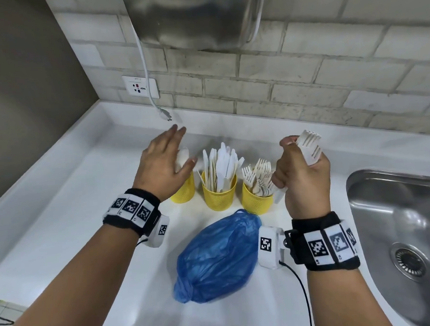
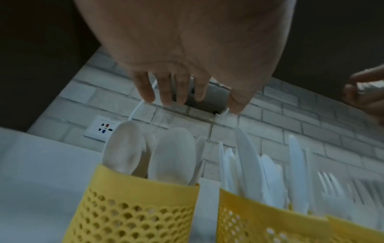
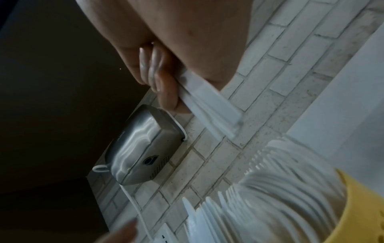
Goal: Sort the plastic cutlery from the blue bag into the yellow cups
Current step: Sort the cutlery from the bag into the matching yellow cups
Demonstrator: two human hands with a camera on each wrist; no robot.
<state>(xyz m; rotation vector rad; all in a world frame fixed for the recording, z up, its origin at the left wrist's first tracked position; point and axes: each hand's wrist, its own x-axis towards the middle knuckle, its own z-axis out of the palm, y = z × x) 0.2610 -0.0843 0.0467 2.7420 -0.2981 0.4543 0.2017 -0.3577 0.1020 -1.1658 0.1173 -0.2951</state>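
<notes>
Right hand fingers clamped on forks, left hand fingers apart, spoon cup

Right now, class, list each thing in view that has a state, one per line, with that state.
left hand: open, above the spoon cup
right hand: gripping a bundle of forks
spoon cup: upright, holds spoons
knife cup: upright, full
fork cup: upright, full
blue bag: lying on the counter
plug: unplugged, dangling

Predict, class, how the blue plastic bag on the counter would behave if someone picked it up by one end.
The blue bag would probably sag and fold, since its thin film is crumpled and wrinkled. It likely weighs little: it looks slack and mostly emptied. Its glossy surface may slip, so gripping the bunched end nearest the person seems safest.
</notes>
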